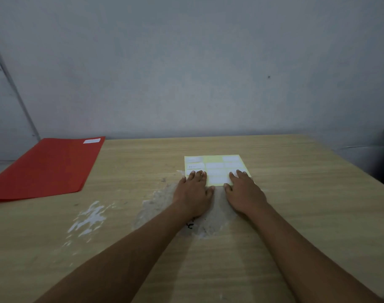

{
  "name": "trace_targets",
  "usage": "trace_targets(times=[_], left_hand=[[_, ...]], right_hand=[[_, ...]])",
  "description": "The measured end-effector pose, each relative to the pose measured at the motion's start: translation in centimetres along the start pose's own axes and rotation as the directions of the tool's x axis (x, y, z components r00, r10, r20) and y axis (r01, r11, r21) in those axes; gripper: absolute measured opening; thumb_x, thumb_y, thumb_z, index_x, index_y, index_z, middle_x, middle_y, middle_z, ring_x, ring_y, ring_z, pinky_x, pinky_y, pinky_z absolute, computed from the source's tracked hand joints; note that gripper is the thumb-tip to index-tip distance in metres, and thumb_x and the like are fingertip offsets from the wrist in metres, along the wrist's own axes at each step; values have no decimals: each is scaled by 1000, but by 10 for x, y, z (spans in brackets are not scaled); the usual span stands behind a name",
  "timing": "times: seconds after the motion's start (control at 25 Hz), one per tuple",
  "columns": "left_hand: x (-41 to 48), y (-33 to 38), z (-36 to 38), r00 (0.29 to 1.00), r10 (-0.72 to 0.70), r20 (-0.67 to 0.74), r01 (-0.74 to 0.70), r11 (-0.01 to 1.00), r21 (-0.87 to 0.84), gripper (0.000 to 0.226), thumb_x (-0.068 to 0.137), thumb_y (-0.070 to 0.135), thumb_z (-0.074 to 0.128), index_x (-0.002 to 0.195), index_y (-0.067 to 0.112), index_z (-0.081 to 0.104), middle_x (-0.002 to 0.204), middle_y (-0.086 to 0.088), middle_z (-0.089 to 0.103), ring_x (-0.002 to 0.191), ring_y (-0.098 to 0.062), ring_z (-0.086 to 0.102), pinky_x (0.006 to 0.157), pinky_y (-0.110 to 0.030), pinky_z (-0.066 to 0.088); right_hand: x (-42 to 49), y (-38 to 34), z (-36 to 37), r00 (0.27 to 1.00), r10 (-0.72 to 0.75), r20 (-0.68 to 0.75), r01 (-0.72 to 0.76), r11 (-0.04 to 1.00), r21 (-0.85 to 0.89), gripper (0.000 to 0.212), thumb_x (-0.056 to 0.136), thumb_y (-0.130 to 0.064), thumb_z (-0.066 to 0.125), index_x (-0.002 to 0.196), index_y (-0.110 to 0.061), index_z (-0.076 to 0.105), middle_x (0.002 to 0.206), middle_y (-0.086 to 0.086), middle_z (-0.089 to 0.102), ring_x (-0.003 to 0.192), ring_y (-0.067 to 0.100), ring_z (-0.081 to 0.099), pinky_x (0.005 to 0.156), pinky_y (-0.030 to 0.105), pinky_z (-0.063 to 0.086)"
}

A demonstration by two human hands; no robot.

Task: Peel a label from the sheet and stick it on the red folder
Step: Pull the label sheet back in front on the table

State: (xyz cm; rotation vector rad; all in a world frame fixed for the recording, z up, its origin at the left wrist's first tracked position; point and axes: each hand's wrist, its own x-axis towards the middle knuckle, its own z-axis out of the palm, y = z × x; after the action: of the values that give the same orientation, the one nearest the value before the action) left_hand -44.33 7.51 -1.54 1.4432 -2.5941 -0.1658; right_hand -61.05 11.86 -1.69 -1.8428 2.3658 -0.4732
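A yellow label sheet (215, 166) with several white labels lies flat on the wooden table, right of centre. My left hand (194, 191) rests palm down with its fingertips on the sheet's near left corner. My right hand (243, 190) lies flat on the near right part of the sheet. Neither hand holds anything; the fingers are spread. The red folder (44, 169) lies flat at the far left of the table, well away from both hands. One white label (92, 141) is stuck near its far right corner.
The wooden table (307, 204) has white scuffed patches (90, 217) near the middle and under my wrists. A grey wall stands right behind the table's far edge. A dark object (383, 158) sits beyond the table's right edge.
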Motion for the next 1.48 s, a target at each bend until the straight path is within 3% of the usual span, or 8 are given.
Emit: trace_targets(times=[0.24,1.48], left_hand=[[23,4,1,999,-12,42,10,999,46,71,101,53,19,158,11,8,166,-5,9,153,-21,6,122,-46,11],[204,61,36,998,-61,15,61,998,2,73,96,54,18,158,18,4,166,0,5,152,-17,2,117,-53,7]], right_hand=[[24,10,6,1000,-21,-18,20,999,-36,63,102,-44,32,156,-13,26,164,11,18,151,27,12,122,39,9],[180,117,-3,987,32,-159,-31,999,12,59,99,-43,43,151,-14,39,160,10,31,149,23,24,121,36,19]])
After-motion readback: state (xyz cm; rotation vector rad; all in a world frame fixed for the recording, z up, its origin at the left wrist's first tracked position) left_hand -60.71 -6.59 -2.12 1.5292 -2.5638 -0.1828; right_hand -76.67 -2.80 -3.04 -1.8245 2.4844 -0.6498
